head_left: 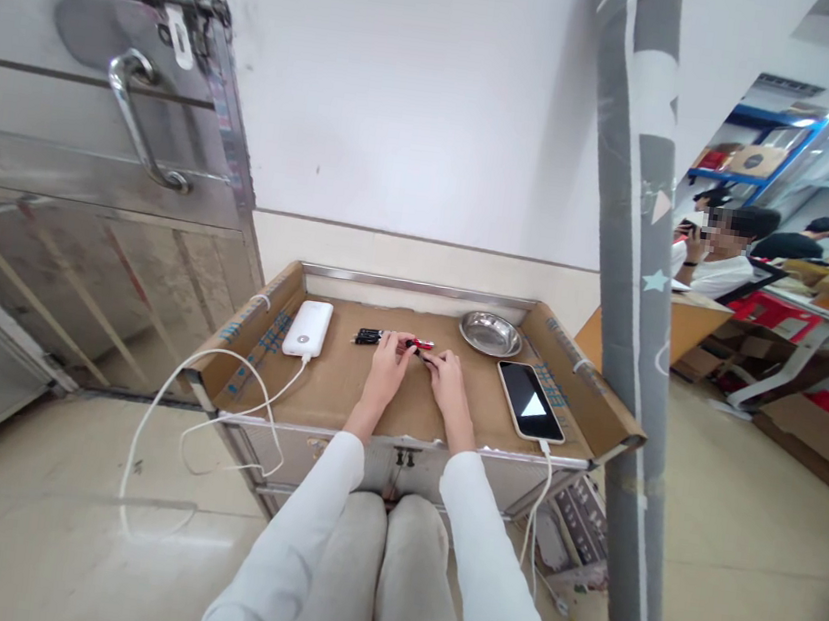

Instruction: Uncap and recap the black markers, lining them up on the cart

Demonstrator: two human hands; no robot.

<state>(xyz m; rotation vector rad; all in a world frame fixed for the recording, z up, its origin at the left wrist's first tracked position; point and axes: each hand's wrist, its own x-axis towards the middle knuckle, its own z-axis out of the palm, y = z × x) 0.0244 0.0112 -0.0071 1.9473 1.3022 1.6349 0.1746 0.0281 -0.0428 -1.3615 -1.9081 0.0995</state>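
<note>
Grip pinched closed, left hand (389, 356) and right hand (446, 373) together hold a slim, dark, pen-like piece (419, 353).

Narrow lane between white device (308, 328) and what seem pens (367, 336); bowl (491, 333), phone (530, 401) obstruct right.

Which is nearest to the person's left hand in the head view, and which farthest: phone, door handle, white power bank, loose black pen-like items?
From the left hand:
1. Black pen-like items, right beside it
2. White power bank, left side of the tabletop
3. Phone, right side
4. Door handle, far left, off the table
</note>
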